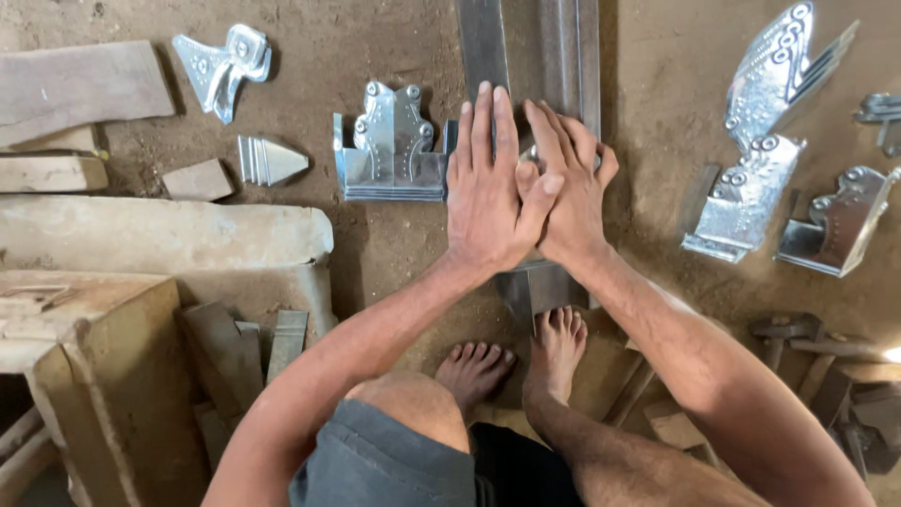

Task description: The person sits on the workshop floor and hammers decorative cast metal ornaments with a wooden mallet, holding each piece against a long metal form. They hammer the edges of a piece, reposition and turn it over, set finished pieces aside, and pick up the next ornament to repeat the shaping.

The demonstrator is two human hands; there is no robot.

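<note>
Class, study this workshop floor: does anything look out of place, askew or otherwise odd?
Nothing looks damaged or spilled. Both hands, left hand and right hand, press flat on a long metal strip lying on the dirt floor. The riveted sheet-metal pieces lie scattered at differing angles.

Soft, even daylight fills the scene, with faint shadows beside the shiny embossed sheet-metal brackets point(391, 145); they glint mildly. Focus is sharp centrally; edges bow slightly, and a bright glare spot point(892, 354) burns at the right border.
</note>
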